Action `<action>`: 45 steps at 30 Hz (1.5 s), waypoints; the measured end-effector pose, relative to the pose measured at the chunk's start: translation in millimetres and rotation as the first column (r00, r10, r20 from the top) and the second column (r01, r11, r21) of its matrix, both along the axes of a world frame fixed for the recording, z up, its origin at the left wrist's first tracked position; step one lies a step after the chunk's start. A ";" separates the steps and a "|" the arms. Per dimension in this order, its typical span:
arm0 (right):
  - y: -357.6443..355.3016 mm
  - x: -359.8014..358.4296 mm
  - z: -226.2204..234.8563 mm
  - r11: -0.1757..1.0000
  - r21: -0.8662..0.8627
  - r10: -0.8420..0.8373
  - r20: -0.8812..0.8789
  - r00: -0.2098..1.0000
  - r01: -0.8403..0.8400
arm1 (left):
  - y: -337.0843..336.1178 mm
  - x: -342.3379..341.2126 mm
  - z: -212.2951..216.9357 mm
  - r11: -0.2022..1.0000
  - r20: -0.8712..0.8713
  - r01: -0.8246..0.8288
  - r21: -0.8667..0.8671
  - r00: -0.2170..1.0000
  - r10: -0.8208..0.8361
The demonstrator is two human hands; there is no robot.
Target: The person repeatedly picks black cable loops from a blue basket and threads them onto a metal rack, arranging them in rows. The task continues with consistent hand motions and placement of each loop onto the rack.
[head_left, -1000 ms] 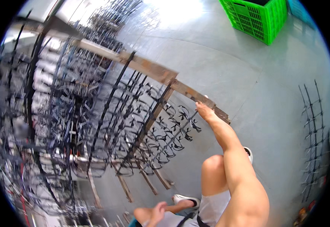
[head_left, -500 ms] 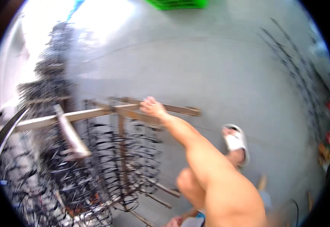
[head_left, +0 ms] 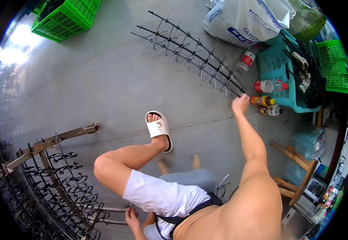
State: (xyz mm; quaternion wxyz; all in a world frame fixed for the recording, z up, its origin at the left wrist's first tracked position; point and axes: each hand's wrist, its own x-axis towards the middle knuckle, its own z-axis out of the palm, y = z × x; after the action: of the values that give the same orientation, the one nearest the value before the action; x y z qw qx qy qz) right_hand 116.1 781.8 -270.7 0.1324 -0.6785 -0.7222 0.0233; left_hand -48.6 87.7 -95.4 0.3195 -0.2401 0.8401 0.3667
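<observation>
Several long dark rods with thin side prongs (head_left: pixel 190 50) lie side by side on the grey floor, slanting down to the right. At their near right end is my right hand (head_left: pixel 241 103), arm stretched out, fingers closed around the end of a rod. Low on the left, my left hand (head_left: pixel 132 218) hangs beside my thigh, close to the feet of a wooden rack (head_left: pixel 62 138). Its fingers are loosely bent and slightly apart, with nothing visible in them. Upright rods with curved black pieces (head_left: pixel 68 172) stand in the rack.
Bottles (head_left: pixel 264 100) stand and lie just right of my right hand, before a teal basket (head_left: pixel 272 60). White bags (head_left: pixel 244 20) sit behind. A wooden stool (head_left: pixel 298 172) is at the right, a green crate (head_left: pixel 68 20) far left. My sandalled foot (head_left: pixel 158 130) is mid-floor.
The view has swung right. My right hand has left the wooden rack's top bar and now grips the end of a rod on the floor.
</observation>
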 end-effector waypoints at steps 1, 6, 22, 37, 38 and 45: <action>15.5 25.9 -3.8 0.984 -0.162 0.093 0.077 0.993 -0.079 | -8.7 0.9 -3.6 0.999 0.030 0.027 -0.028 0.999 -0.026; 51.7 64.1 -71.3 0.832 -0.478 0.384 0.127 0.914 -0.283 | -38.3 -46.0 11.9 0.981 0.237 0.135 -0.137 0.966 -0.100; -167.9 -25.4 -53.3 0.755 -0.558 0.279 -0.204 0.939 -0.345 | 46.6 -33.3 42.4 0.939 -0.064 0.279 -0.202 0.953 -0.297; 27.2 -4.4 270.6 0.242 0.039 0.952 0.183 0.245 -0.970 | 88.3 -121.2 122.3 0.823 -0.564 0.119 0.556 0.781 0.268; 32.7 -27.2 304.7 0.117 0.121 0.963 0.227 0.143 -0.986 | 83.4 -122.8 125.0 0.778 -0.501 0.107 0.619 0.817 0.287; -46.5 -220.7 424.6 -0.394 0.151 0.883 0.335 -0.328 -0.907 | -28.4 -51.0 111.4 0.139 -0.161 0.091 0.986 0.715 0.680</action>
State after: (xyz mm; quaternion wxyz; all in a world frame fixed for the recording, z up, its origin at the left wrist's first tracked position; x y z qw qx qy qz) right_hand -104.6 735.3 153.9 0.1561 0.2388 -0.9578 -0.0340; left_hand -99.6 59.3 16.1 0.0291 -0.0331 0.3980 0.9163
